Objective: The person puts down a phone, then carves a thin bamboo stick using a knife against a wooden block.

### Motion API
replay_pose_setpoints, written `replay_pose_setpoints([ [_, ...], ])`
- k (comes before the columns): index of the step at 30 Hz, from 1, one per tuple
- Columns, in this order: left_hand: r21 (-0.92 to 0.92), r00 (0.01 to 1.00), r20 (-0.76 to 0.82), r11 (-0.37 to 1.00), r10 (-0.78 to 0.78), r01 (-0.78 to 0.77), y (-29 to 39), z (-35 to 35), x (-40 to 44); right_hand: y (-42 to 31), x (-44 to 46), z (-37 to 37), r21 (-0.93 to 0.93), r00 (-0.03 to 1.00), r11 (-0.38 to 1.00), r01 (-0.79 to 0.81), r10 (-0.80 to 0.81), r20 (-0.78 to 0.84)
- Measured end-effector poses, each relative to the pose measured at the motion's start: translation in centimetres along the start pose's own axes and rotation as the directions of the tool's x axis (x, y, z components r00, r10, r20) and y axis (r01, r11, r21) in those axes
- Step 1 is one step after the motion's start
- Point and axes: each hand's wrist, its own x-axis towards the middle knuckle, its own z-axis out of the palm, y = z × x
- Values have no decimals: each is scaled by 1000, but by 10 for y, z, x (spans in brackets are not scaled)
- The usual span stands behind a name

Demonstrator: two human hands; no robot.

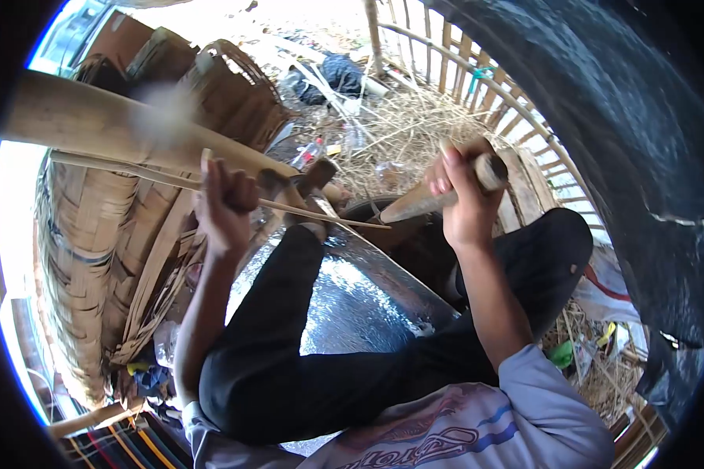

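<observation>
My left hand point(228, 199) is closed around a long thin wooden stick point(321, 213), which runs from the far left across to the middle. Its thin end points at the thick tool in my right hand. My right hand point(471, 195) grips a stout wooden handle or club point(414, 200), its thick butt at the upper right and its narrower end toward the centre. The two pieces come close to each other near the middle; I cannot tell whether they touch. Below them is a dark round vessel or hollow point(414, 246), partly hidden by my leg.
A thick bamboo pole point(94, 121) crosses the upper left above woven bamboo panels point(82, 234). Between my legs lies a shiny sheet point(360, 301). Straw point(414, 129), a plastic bottle point(309, 154) and black bags point(340, 74) litter the ground ahead. A slatted bamboo fence point(516, 102) curves along the right.
</observation>
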Motion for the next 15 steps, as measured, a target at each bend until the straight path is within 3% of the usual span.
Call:
replay_pose_setpoints([
  [2, 6, 996, -28, 997, -81, 81, -15, -4, -6, 10, -6, 2, -72, 999, 997, 28, -31, -35],
  [3, 54, 996, 35, 996, -78, 76, -22, -11, -9, 15, -10, 3, -74, 998, 997, 18, -23, -60],
  [7, 57, 994, 25, 993, -106, 105, -32, -23, -21, 19, -29, 15, -2, 997, 1000, 9, -9, -78],
  [10, 66, 996, -30, 994, -81, 83, -33, -25, -22, 14, -41, 27, 162, 995, 986, 41, -55, 81],
  [12, 58, 996, -42, 995, -78, 81, -34, -25, -23, 12, -46, 32, 167, 986, 986, 13, -41, 163],
  [14, 75, 997, -18, 995, -72, 73, -32, -18, -24, 36, -53, 23, -6, 987, 999, -35, 36, 154],
  [15, 107, 997, -37, 991, -73, 77, -32, -14, -23, 58, -58, 9, -178, 989, 983, -40, 64, 135],
])
